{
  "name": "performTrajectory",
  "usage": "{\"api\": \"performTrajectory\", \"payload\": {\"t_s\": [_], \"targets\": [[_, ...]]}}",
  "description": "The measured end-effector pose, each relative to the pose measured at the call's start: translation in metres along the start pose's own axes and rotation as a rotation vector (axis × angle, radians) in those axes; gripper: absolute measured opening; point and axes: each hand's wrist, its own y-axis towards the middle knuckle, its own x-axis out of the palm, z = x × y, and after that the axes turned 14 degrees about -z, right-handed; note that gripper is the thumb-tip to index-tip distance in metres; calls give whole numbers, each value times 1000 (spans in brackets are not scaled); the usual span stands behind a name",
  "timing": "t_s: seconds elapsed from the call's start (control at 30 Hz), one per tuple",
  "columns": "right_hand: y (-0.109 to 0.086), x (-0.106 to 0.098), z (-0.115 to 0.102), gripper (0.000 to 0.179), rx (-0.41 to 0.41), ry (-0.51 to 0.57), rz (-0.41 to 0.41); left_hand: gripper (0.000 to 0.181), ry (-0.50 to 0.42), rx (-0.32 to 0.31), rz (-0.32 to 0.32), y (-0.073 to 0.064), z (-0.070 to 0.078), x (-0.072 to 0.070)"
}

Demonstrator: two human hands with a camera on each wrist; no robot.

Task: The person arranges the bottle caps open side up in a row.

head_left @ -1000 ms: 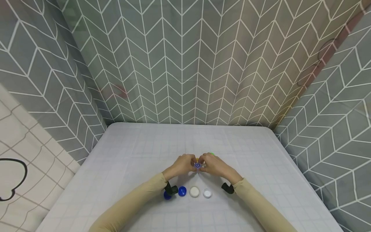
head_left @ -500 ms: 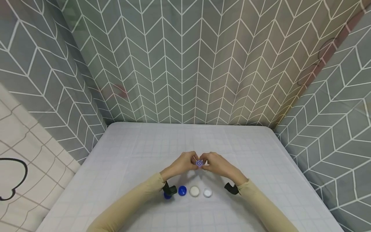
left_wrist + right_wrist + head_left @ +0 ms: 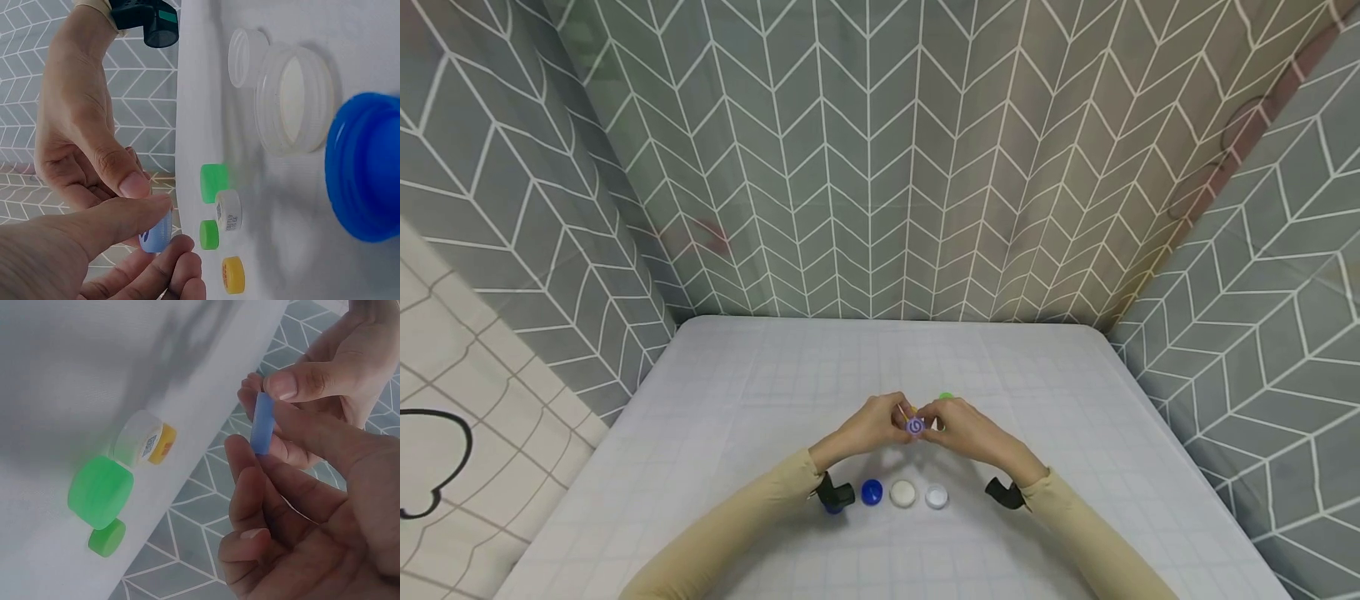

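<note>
Between my two hands, above the table, is a light blue bottle cap (image 3: 915, 427) with a dark swirl mark on its top. My left hand (image 3: 871, 427) pinches it from the left with thumb and fingertips. From the other side my right hand (image 3: 972, 429) pinches it as well. In the left wrist view the side of the bottle cap (image 3: 159, 237) shows under the left thumb. Seen from the right wrist, the bottle cap (image 3: 263, 425) stands edge-on between the thumbs and fingers, its top turned out of sight.
Nearer my body lie a blue cap (image 3: 872, 492), a cream cap (image 3: 903, 494) and a small whitish cap (image 3: 936, 497) in a row, plus another blue one partly behind the left wrist camera. Beyond my hands are green caps (image 3: 100, 492), a white cap (image 3: 229, 210) and a yellow cap (image 3: 234, 275).
Both hands have shifted slightly while keeping the bottle cap between them, and its swirl appears turned. My right wrist has moved a little right and nearer my body.
</note>
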Motion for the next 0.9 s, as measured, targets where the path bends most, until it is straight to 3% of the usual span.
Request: {"api": "performTrajectory", "payload": {"t_s": [0.3, 0.57, 0.9], "targets": [[-1, -2, 1, 24, -30, -2, 13, 33, 12, 13, 21, 2, -1, 0], [0, -4, 1, 17, -31, 12, 43, 25, 5, 27, 49, 3, -2, -1], [-2, -4, 4, 15, 21, -6, 83, 13, -36, 30, 59, 2, -5, -3]]}}
